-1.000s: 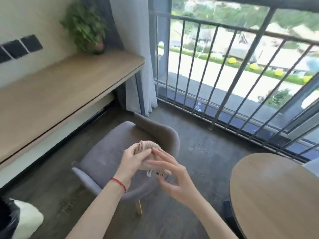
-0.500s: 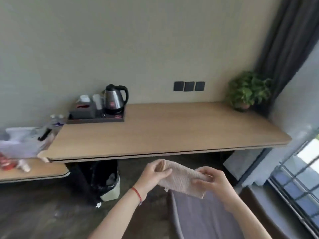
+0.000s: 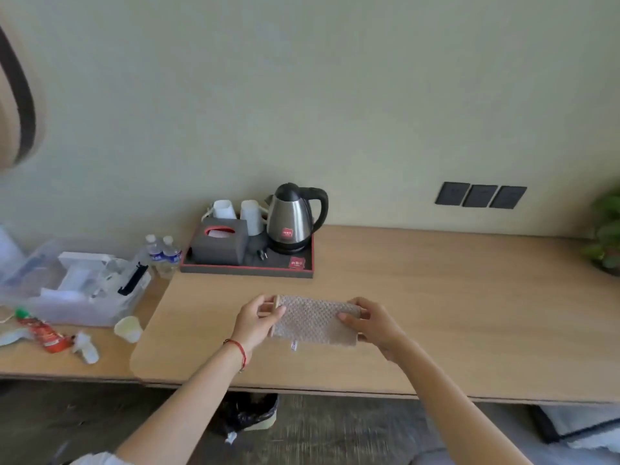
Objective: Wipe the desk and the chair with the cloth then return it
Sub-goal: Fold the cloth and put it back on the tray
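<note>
1. Head view, only one I have. My left hand (image 3: 256, 318) pinches the left edge of the beige waffle-weave cloth (image 3: 313, 322); my right hand (image 3: 372, 322) pinches its right edge. Both closed on it, cloth stretched flat between them.
2. Cloth sits over the front middle of the long light-wood desk (image 3: 453, 297). Can't tell if it touches the top or floats just above.
3. Behind it, against the wall: black tray with red rim (image 3: 248, 268) carrying a steel kettle with black handle (image 3: 295, 219), a grey tissue box (image 3: 219, 243) and white cups (image 3: 235, 211).
4. Left, on a lower desk section: clear plastic bags of clutter (image 3: 73, 286), two small water bottles (image 3: 162, 253), a paper cup (image 3: 127, 328).
5. Step, my guess: cloth folded and readied, desk wiping not begun or just about to. Chair not in view here.
6. Next move needs: lay cloth flat, press with one palm, sweep in long passes over the bare right stretch, steer round the tray.
</note>
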Available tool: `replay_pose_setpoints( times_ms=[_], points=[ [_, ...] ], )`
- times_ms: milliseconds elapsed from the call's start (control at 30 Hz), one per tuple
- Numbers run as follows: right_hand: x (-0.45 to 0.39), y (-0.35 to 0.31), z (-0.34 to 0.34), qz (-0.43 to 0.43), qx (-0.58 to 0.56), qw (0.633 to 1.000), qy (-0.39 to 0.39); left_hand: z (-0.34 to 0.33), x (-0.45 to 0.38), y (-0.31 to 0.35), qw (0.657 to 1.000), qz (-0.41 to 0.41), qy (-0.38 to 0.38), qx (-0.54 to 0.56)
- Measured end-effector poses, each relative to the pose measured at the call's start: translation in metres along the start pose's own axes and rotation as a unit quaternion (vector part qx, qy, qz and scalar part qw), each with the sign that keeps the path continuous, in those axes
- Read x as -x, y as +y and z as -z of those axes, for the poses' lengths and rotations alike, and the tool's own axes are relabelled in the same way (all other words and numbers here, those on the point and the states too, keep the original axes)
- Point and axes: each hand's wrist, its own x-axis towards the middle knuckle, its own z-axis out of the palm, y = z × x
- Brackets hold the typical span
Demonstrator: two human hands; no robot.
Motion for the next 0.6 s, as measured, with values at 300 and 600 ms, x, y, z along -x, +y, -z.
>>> replay_pose_setpoints(
  times_ms=[300,600],
  points=[
    [-0.194,-0.008,-0.011,0.020,0.059,0.998,0.025,0.005,-0.163,-0.010,0.992,0.032,0.119,0.014],
    [-0.297,-0.009,-0.018,-0.056,0.137,0.989,-0.018,0.006,-0.275,-0.022,0.985,0.079,0.081,-0.129]
  ],
)
